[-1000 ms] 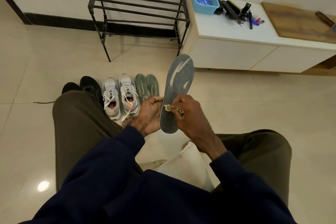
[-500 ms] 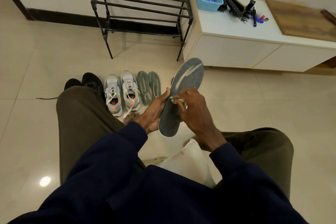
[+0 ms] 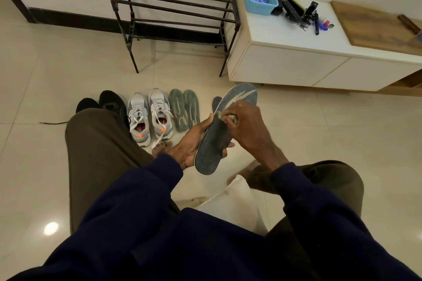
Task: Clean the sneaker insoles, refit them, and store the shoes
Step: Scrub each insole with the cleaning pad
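Through the head camera we see the left hand (image 3: 189,143) cradling a dark grey insole (image 3: 211,146) from beneath, fingers curled round its edges, with the heel end toward the body and the toe tilted up and away. The right hand (image 3: 251,125) pinches a small pale-green wipe (image 3: 230,118) against the insole's upper face, near its middle. On the floor beyond lie two green insoles (image 3: 185,109) just beside the grey sneakers (image 3: 148,116) — a black shoe rack (image 3: 175,7) stands by the wall.

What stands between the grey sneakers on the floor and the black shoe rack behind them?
Nothing visible does: only bare floor tile lies between the grey sneakers and the black shoe rack.
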